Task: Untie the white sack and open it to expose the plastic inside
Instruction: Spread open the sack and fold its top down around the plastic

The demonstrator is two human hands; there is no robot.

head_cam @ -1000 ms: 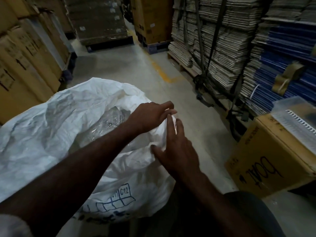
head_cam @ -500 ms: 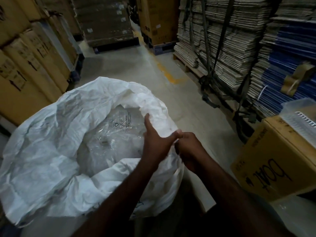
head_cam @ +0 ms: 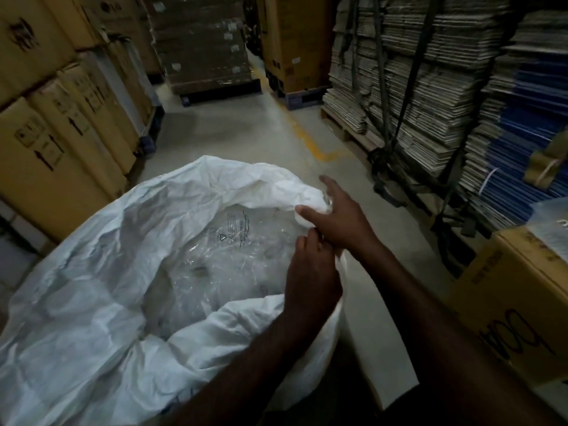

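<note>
- At the sack's (head_cam: 92, 302) right rim, my left hand (head_cam: 310, 281) and right hand (head_cam: 341, 216) both pinch fabric.
- Gonna peel outward slowly, so the plastic (head_cam: 215, 259) probably won't snag.

Plastic (head_cam: 221, 259) inside sack (head_cam: 92, 302) — box (head_cam: 516, 302) to its right.

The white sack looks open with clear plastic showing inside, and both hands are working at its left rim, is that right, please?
Not quite: the head view shows the white sack open with clear plastic inside, but the left hand and right hand grip its right rim, not its left.
</note>
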